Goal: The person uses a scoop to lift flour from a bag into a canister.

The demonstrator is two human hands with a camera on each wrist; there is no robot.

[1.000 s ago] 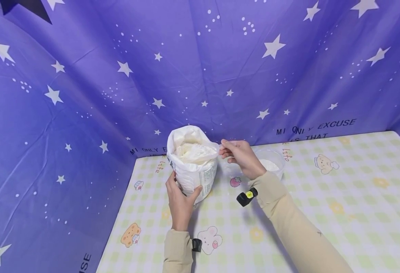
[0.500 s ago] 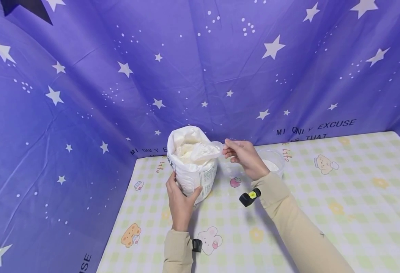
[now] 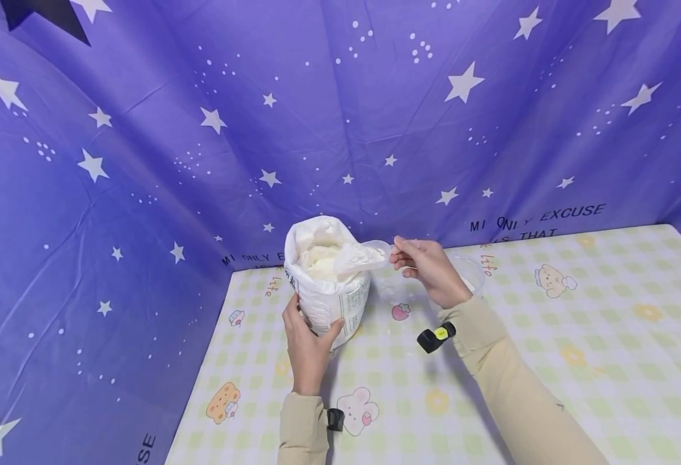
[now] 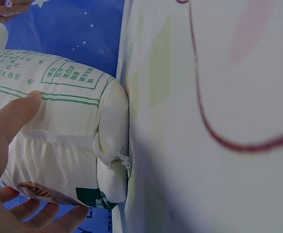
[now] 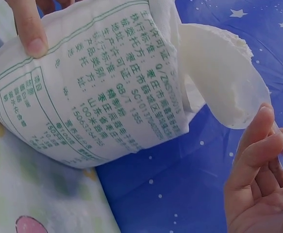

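The right hand [image 3: 430,271] has drawn the powder-laden scoop [image 3: 359,259] rightward, over the rim of the white bag [image 3: 327,303]

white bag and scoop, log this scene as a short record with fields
left hand: grips the white bag
right hand: pinches the clear scoop
bag contents: white powder
scoop load: white powder
scoop position: at the bag's open mouth
clear bowl: partly hidden behind right hand
surface: checked tablecloth
backdrop: purple curtain with stars
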